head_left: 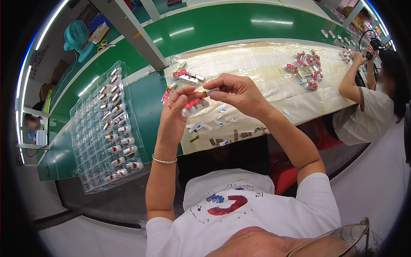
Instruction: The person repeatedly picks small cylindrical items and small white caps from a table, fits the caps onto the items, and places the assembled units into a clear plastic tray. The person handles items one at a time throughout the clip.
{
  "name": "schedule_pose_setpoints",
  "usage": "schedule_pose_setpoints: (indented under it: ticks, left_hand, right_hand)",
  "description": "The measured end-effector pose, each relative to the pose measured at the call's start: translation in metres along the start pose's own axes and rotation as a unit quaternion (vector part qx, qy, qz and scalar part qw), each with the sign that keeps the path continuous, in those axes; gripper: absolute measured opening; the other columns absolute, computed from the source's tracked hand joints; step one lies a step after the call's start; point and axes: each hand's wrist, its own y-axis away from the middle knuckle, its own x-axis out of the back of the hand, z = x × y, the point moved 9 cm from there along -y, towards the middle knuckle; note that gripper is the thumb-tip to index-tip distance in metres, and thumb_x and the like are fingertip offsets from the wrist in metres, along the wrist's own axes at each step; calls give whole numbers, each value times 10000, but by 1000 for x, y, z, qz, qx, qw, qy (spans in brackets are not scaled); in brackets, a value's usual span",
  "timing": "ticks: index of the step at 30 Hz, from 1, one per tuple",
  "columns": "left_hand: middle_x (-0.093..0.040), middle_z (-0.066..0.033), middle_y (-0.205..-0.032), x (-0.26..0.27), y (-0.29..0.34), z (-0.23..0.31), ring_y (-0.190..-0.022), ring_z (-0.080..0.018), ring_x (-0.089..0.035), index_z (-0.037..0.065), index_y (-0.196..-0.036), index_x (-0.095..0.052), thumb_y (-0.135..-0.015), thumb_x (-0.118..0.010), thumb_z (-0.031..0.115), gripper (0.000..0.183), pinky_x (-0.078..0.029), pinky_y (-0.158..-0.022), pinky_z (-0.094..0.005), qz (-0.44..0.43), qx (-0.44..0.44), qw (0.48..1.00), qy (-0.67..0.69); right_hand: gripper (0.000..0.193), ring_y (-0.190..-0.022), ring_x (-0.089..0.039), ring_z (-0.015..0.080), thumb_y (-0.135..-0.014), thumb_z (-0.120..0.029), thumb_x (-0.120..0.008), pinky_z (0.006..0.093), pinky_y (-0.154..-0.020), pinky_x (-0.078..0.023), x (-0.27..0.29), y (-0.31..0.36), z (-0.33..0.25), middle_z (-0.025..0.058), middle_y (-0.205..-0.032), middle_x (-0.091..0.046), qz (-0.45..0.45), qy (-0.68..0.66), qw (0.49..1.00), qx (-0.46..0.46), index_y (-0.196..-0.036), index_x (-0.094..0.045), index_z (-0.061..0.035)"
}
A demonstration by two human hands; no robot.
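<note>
My left hand is closed around a small red-and-white bottle-like piece, which is tilted and a little blurred. My right hand pinches a small silver cylinder with a dark and gold end, close to the fingertips of my left hand. Both hands are above the near edge of a table covered with pale, taped sheeting. Just beyond them lies a small cluster of red, white and silver pieces. Small white-and-blue paper slips are scattered below my hands.
On the left, a clear plastic tray holds several small silver-and-red bottles in its right-hand rows. More red-and-white pieces are heaped at the right. A metal post rises behind the tray. Another person works at the far right.
</note>
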Motion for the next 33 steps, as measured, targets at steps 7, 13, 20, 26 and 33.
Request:
schedule_pose_setpoints:
  ticks: [7, 13, 20, 26, 33]
  left_hand:
    - [-690, -92, -1079, -6, 0, -15, -991, -163, -656, 13, -1149, -659, -924, -648, 178, 279, -500, -888, -295, 8, 41, 990, -138]
    - [-707, -130, -1032, -8, 7, -20, -954, -226, -703, 15, -1101, -673, -913, -673, 225, 283, -558, -785, -301, 12, 124, 991, -39]
    - [-712, -113, -934, 5, 3, -16, -881, -209, -717, -3, -1031, -678, -898, -686, 188, 233, -592, -707, -277, 92, 79, 983, -134]
    - [-711, -100, -908, 6, -6, -20, -835, -190, -717, 4, -1014, -684, -888, -692, 168, 207, -580, -704, -277, 133, 73, 974, -166]
    - [-698, -126, -934, -2, -13, -17, -839, -221, -711, -18, -975, -681, -896, -660, 139, 178, -589, -747, -292, 102, 62, 987, -106]
  right_hand:
    - [161, -819, -670, 154, -811, 18, -705, 270, -733, -552, -8, 2, -38, 58, -924, -674, 13, 132, 982, 135, -957, -677, -44]
    - [181, -853, -666, 222, -775, 30, -714, 300, -715, -553, -16, 11, -53, 59, -920, -665, 28, 251, 938, 236, -921, -669, -67]
    - [128, -834, -663, 226, -795, -118, -730, 330, -727, -542, -19, 14, -54, 46, -933, -677, 15, 347, 903, 252, -911, -681, -90]
    - [88, -706, -672, 193, -801, -111, -674, 314, -629, -540, -26, 9, -58, 26, -915, -693, -35, 556, 794, 241, -881, -669, -75]
    - [51, -666, -673, 181, -784, -93, -646, 281, -523, -523, -26, 4, -56, 29, -855, -670, -79, 573, 777, 251, -824, -633, -65]
